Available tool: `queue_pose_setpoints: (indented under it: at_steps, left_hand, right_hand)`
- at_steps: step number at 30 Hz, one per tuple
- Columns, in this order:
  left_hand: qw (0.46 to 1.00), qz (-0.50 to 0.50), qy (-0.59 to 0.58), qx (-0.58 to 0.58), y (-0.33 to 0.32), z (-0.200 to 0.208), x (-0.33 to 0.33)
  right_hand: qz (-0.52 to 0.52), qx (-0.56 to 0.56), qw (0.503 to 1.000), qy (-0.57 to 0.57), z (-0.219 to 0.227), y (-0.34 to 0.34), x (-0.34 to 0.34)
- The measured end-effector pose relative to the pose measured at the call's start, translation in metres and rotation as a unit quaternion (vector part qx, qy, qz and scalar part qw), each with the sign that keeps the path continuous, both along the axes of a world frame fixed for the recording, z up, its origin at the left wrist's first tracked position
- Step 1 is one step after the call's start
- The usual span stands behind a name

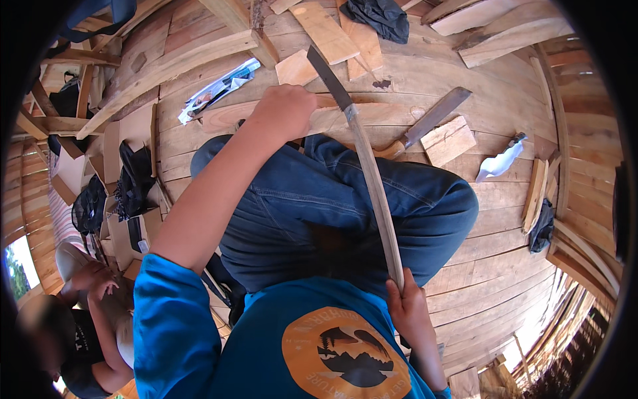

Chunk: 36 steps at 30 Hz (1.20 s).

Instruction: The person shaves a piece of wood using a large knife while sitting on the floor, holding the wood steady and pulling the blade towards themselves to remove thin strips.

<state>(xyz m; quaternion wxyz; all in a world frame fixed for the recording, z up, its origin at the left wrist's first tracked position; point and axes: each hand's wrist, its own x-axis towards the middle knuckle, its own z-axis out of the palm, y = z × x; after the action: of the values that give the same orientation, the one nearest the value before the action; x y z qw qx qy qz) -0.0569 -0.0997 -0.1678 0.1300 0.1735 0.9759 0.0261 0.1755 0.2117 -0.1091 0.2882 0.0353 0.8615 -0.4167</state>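
Note:
In my right hand (409, 302) is the lower end of a long wooden-handled blade tool (372, 176). The handle slants up across my lap and bends slightly; a narrow dark blade points away from me at its far end, with a notched edge near the pale metal collar. My left hand (287, 110) is closed in a fist beyond my knees, left of the blade. What it holds, if anything, is hidden. Right of the tool, a machete (438, 116) with a wooden handle lies on the plank floor, beside a short wood block (448, 141).
Boards (325, 30) lie ahead, near a black plastic bag (382, 18). A blue-and-white packet (219, 90) rests left of my hand, a white plastic wrapper (502, 159) far right. At left are cardboard boxes (123, 226) with black bags. Another person (86, 326) sits lower left.

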Motion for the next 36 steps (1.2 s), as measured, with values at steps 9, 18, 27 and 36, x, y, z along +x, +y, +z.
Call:
queue_pose_setpoints:
  at_steps: [9,18,27,36]
  left_hand:
    - [1.0,0.006,-0.026,0.012,-0.007,-0.004,-0.004]
    - [0.999,0.017,-0.045,-0.012,-0.006,-0.003,-0.01]
    - [0.997,0.046,-0.065,-0.006,-0.008,0.001,-0.009]
    - [0.996,0.067,-0.058,-0.007,-0.011,-0.002,-0.012]
  right_hand:
    - [-0.032,-0.004,0.999,-0.039,0.001,-0.008,-0.01]
    - [-0.028,-0.045,0.998,-0.018,-0.022,-0.013,-0.02]
    - [-0.059,0.008,0.99,-0.131,0.017,0.028,0.016]
    - [-0.028,0.007,0.995,-0.091,0.006,0.001,0.011]
